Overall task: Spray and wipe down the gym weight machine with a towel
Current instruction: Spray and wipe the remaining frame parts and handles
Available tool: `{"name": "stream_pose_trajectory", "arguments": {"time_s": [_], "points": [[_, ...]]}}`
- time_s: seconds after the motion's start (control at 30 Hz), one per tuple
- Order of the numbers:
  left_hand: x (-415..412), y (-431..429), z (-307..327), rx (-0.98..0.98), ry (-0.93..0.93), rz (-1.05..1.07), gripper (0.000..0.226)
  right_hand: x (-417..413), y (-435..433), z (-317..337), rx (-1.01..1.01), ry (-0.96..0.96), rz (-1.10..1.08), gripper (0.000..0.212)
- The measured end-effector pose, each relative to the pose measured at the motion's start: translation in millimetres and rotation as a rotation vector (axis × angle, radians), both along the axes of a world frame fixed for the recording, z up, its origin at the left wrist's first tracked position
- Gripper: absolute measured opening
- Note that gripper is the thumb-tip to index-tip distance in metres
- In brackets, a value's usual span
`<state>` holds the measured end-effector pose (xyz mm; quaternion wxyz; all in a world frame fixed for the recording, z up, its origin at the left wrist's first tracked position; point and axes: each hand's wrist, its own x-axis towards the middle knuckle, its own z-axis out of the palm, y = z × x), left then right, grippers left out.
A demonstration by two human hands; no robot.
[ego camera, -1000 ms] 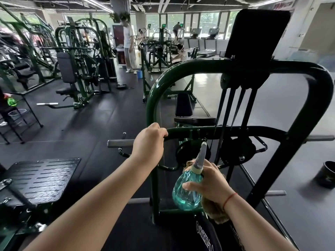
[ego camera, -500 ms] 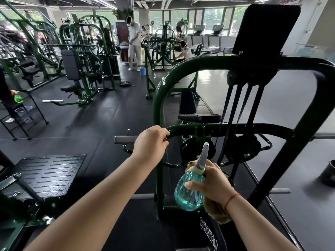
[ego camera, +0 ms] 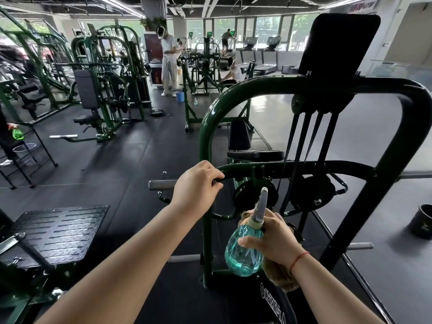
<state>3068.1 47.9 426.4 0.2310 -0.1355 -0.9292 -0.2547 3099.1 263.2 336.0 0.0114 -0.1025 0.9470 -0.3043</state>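
Dark rubber floor (ego camera: 112, 169) of a gym hall, with rows of green machines and a window wall at the far end. At centre stands the weight machine (ego camera: 208, 127), a dark green tube frame arched over a curved crossbar (ego camera: 315, 168), seen from close in front. My left hand (ego camera: 196, 183) is curled around the left end of that crossbar, where it meets the upright, fingers wrapped over the top. My right hand (ego camera: 278, 237) sits lower and to the right, in front of the frame. It grips a spray bottle (ego camera: 243, 256) of blue-green liquid, thumb across the round body, and the grey nozzle (ego camera: 263, 202) tilts up toward the crossbar. The same hand holds a brown towel (ego camera: 280, 277) bunched behind the bottle and hanging below the wrist, which wears a red string (ego camera: 299, 259). I cannot tell how near the nozzle is to the frame. Black straps (ego camera: 301, 146) drop from the top bar toward two weight plates (ego camera: 313, 191) behind the crossbar. A black back pad (ego camera: 339, 43) rises above the top bar. A steel peg (ego camera: 161, 184) juts left, just beside my left hand. Further out: a ribbed foot plate (ego camera: 58, 232) at lower left, a black bucket (ego camera: 422, 220) at far right, and a person in white (ego camera: 168, 61) standing near a blue bucket (ego camera: 180, 97).
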Motion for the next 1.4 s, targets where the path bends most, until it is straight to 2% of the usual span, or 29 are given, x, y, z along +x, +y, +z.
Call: {"name": "stream_pose_trajectory", "arguments": {"time_s": [0.07, 0.13, 0.23, 0.3, 0.4, 0.5, 0.6, 0.7, 0.73, 0.83, 0.87, 1.0, 1.13, 1.2, 1.3, 1.4], "points": [[1, -1, 0, -0.018, -0.004, 0.006, 0.022, 2, 0, 1, -0.003, -0.004, -0.003, 0.058], [3, -3, 1, -0.025, -0.008, 0.010, 0.024, 4, -1, 2, -0.003, 0.000, -0.013, 0.052], [6, -6, -1, -0.027, -0.081, -0.007, 0.039, 5, -3, 3, -0.014, 0.015, -0.011, 0.054], [7, -10, -6, 0.077, -0.237, -0.072, 0.052, 5, -7, 5, -0.013, 0.022, -0.001, 0.049], [11, -15, -13, 0.389, -0.609, -0.259, 0.077, -1, -22, 9, -0.032, 0.044, 0.000, 0.034], [14, -24, -28, 0.433, -0.787, -0.396, 0.112, -10, -46, 15, -0.068, 0.072, 0.007, 0.031], [8, -42, -44, 0.503, -0.823, -0.426, 0.113, -18, -77, 15, 0.030, 0.046, 0.037, 0.023], [-3, -74, -51, 0.503, -0.820, -0.418, 0.109, -29, -110, 2, 0.008, 0.052, -0.011, 0.024], [-9, -88, -54, 0.488, -0.837, -0.423, 0.108, -35, -122, -3, 0.020, 0.034, -0.023, 0.029], [-24, -132, -67, 0.453, -0.918, -0.445, 0.104, -55, -155, -24, 0.124, 0.025, -0.028, 0.068], [-29, -148, -72, 0.435, -0.942, -0.457, 0.102, -61, -167, -29, 0.125, 0.019, -0.053, 0.074], [-48, -187, -102, 0.399, -1.095, -0.562, 0.090, -73, -207, -26, 0.048, 0.038, -0.122, 0.046], [-59, -214, -134, 0.424, -1.023, -0.614, 0.116, -86, -251, -28, 0.071, 0.036, -0.142, 0.033], [-67, -224, -144, 0.402, -0.976, -0.599, 0.123, -90, -267, -28, 0.047, 0.020, -0.171, 0.036], [-79, -236, -146, 0.357, -0.997, -0.550, 0.145, -98, -283, -24, -0.005, -0.020, -0.184, 0.044], [-88, -249, -147, 0.452, -1.061, -0.510, 0.151, -105, -287, -16, -0.118, -0.111, -0.121, 0.047]]}}
